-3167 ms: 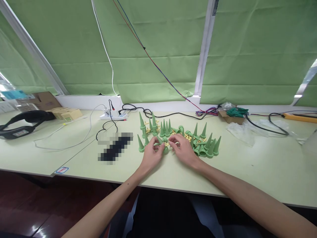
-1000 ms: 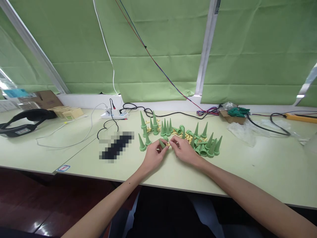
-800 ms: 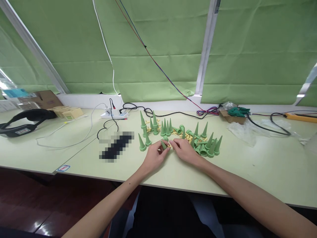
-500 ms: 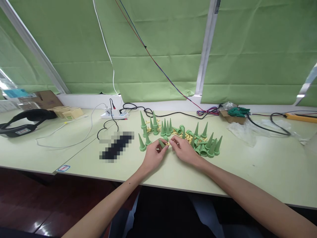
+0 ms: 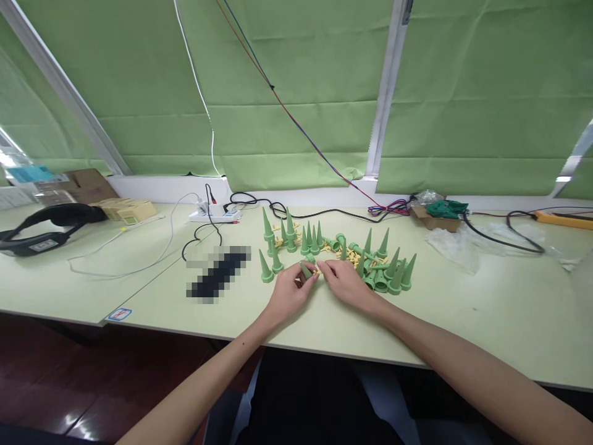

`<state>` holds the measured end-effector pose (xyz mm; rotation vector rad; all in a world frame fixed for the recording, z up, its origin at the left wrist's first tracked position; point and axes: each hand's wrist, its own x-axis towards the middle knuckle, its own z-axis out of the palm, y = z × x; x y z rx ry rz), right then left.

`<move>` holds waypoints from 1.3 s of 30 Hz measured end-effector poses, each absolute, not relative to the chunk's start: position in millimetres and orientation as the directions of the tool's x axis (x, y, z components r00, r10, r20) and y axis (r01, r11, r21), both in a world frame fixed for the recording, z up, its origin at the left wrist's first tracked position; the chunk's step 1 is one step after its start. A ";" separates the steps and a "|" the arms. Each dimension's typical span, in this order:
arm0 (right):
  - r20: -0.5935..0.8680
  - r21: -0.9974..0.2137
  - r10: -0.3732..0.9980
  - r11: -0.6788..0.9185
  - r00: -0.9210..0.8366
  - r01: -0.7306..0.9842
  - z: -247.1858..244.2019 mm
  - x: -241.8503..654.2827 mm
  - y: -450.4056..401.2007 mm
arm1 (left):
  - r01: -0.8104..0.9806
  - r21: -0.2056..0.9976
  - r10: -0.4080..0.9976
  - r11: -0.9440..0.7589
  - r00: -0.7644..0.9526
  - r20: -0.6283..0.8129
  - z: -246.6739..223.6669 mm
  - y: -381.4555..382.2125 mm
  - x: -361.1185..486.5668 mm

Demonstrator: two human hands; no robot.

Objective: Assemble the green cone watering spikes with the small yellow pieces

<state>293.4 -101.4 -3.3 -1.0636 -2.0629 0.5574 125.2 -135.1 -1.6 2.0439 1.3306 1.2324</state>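
Note:
In my left hand [image 5: 291, 289] is a green plastic cone [image 5: 306, 271], tilted, its fingers closed round it. My right hand [image 5: 341, 279] meets it from the other side, thumb and fingers pinched on a small yellow plastic piece [image 5: 317, 272] at the cone. Just beyond my hands lies a short green part [image 5: 310, 258]. To the right is a pile of green cones [image 5: 380, 282], some upright and some lying with hollow ends showing, mixed with small yellow pieces [image 5: 354, 257]. Several upright cones [image 5: 265, 269] stand to the left, a few with yellow pieces at them.
Behind the cones a black cable [image 5: 319, 214] runs along the table [image 5: 445, 327] from a white power strip [image 5: 215, 215]. A blurred-out dark object [image 5: 220, 275] lies left of my hands. On the right are a small cardboard box [image 5: 435, 221] and clear plastic bags [image 5: 456, 247]; a black headset [image 5: 50, 228] is far left.
My left hand has shifted slightly right with the cone, bringing it closer to my right hand. The right fingers have moved a little. The pile and standing cones look the same.

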 end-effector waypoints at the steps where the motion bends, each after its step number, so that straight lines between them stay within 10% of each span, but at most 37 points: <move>1: 0.411 -0.665 0.833 0.551 -0.370 0.504 -2.3 293.2 -102.4 | 0.519 0.722 0.879 -0.457 0.143 0.455 -1.1 -135.2 125.3; 39: 0.408 -0.643 0.823 0.567 -0.396 0.515 -3.2 292.8 -102.6 | 0.528 0.704 0.869 -0.475 0.155 0.470 -2.7 -134.6 125.2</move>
